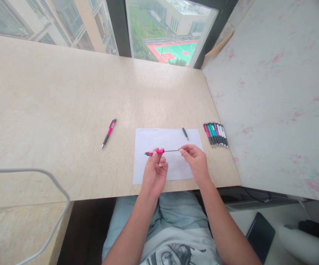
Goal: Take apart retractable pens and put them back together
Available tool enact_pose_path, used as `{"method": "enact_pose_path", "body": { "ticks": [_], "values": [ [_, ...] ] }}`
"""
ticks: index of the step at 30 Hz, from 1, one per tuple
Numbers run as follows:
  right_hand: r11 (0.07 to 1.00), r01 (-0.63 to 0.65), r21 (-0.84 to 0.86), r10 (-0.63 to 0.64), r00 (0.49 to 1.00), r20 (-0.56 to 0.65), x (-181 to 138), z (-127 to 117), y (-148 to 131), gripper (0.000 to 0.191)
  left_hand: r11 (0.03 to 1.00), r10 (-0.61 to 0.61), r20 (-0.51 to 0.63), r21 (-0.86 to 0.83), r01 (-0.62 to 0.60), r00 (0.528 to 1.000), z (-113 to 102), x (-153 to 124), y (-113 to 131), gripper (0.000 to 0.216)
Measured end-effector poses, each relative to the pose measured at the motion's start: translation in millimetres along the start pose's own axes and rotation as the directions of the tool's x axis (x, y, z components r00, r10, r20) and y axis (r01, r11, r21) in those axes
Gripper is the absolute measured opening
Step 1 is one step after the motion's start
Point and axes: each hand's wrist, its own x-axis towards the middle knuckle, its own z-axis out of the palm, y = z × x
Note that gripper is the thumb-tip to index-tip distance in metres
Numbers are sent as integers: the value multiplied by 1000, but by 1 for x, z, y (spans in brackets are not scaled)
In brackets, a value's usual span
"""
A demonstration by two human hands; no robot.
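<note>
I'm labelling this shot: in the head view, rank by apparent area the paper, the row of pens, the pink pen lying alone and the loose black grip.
Largest to smallest:
1. Paper
2. Row of pens
3. Pink pen lying alone
4. Loose black grip

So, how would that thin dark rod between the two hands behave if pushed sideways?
The rod might flex slightly, being so thin; it looks straight, so it probably isn't floppy. Its slimness suggests it's likely light.

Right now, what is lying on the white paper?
A black pen grip lies near its far edge. The left hand and right hand hide parts of the paper; what is under them cannot be seen.
</note>
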Motion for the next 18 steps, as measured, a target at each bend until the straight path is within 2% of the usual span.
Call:
{"method": "enact_pose_path", "body": {
  "ticks": [4, 8, 18],
  "values": [
    [966, -52, 253, 68, 996, -56, -9, 1, -13, 23, 1000, 3, -6, 0, -3, 1000, 1, -1, 0, 6],
    [917, -30, 398, 64, 995, -74, -15, 1, -27, 19, 1000, 7, -14, 6, -7, 1000, 1, 0, -1, 6],
    [943, 29, 331, 1, 996, -89, -20, 5, -37, 16, 1000, 17, -3, 22, -17, 1000, -1, 1, -1, 7]
  ]
}}
